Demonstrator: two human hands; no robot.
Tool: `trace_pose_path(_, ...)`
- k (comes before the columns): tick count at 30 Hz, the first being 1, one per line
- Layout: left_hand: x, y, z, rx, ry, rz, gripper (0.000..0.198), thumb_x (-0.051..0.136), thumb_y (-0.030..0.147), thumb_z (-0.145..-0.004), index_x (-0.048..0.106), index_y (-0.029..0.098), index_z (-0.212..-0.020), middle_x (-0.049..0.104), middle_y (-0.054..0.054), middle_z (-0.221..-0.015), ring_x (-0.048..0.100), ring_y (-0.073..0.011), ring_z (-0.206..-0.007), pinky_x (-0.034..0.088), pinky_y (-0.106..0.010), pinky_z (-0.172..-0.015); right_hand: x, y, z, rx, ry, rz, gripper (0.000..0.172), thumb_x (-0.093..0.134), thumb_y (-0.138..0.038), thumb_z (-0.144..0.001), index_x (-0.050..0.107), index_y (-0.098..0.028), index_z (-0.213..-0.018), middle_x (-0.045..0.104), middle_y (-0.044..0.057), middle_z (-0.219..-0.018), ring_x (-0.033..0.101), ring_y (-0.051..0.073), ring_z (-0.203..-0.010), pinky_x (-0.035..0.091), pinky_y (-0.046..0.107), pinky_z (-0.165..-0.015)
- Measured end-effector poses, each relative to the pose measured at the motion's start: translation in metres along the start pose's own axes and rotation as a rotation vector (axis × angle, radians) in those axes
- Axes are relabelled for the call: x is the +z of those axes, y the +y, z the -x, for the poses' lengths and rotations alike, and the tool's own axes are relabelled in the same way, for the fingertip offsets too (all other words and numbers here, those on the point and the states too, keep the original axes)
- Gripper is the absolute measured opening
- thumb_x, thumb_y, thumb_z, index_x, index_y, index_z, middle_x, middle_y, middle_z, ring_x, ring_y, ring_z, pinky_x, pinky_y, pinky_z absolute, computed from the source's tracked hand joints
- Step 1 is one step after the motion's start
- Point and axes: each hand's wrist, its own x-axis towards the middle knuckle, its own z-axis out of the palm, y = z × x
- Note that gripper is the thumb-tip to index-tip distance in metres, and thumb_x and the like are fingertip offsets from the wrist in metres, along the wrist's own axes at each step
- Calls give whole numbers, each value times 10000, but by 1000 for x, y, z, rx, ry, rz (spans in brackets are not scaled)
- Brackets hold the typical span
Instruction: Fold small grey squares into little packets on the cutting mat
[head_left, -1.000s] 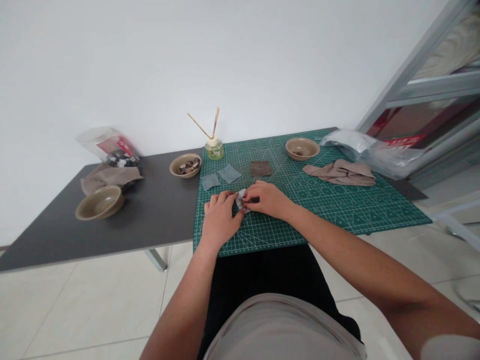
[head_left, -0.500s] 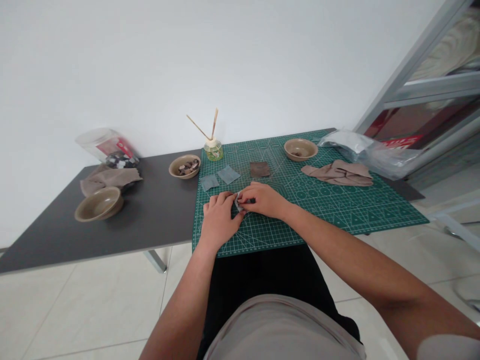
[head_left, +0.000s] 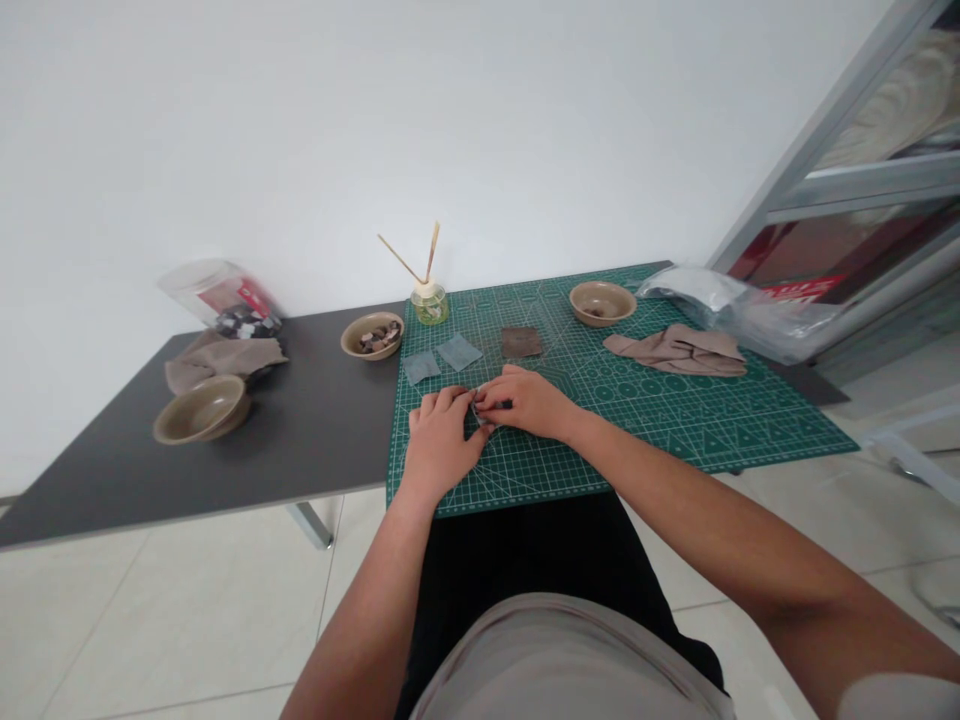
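Note:
A small grey-white piece [head_left: 478, 407], mostly hidden by fingers, sits low over the green cutting mat [head_left: 622, 430]. My left hand [head_left: 444, 440] lies on the mat with its thumb and index finger closed against the piece's left and near sides. From the right, my right hand [head_left: 534, 403] pinches at the same piece with its fingertips. Exactly what the piece is I cannot make out. Just beyond my hands lie two blue-grey squares of thin sheet, one on the left [head_left: 421, 367] and one further right [head_left: 459, 351], and a brown square [head_left: 521, 342].
A bowl of small chunks [head_left: 373, 337] stands left of the mat, by a reed diffuser [head_left: 430, 303]. Another bowl [head_left: 602, 303], a brown cloth [head_left: 679, 350] and a plastic bag [head_left: 739, 310] are on the right. Far left are a bowl [head_left: 201, 410], a cloth [head_left: 225, 362] and a clear container [head_left: 217, 295].
Both hands keep nearly the same place and grip, with only slight finger movement around the small piece. The whole view has shifted a little.

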Motion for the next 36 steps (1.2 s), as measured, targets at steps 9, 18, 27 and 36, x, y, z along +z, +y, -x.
trace_pose_path(9, 1, -2, 0, -1, -12, -6, 472, 565, 453, -878, 556, 263, -1310, 567, -74, -1349, 474, -298, -1196, 409, -462, -951, -4, 6, 1, 53, 74, 17, 87, 723, -248, -817, 724, -218, -735, 738, 12, -884, 619, 171, -827, 379, 343, -834)
trace_pose_path(18, 0, 3, 1, 2, -1, -56, 459, 516, 414, -904, 531, 302, -1349, 556, -66, -1353, 467, -302, -1191, 402, -473, -951, -7, 1, 5, 0, 31, -47, 78, 750, -203, -760, 684, -203, -718, 711, -10, -835, 600, 152, -792, 400, 324, -832)
trace_pose_path(27, 0, 3, 1, -3, -20, -79, 469, 518, 433, -902, 529, 301, -1353, 544, -57, -1372, 461, -300, -1197, 396, -461, -950, -4, 11, 2, 73, 108, 59, 62, 686, -199, -832, 690, -184, -772, 713, 34, -886, 617, 187, -876, 391, 354, -868)
trace_pose_path(36, 0, 3, 1, -5, -21, -80, 484, 518, 439, -902, 516, 304, -1367, 546, -54, -1370, 462, -298, -1195, 399, -455, -934, -8, 9, 9, 57, 83, -21, 98, 735, -180, -759, 649, -198, -715, 687, -1, -840, 597, 168, -824, 408, 328, -848)
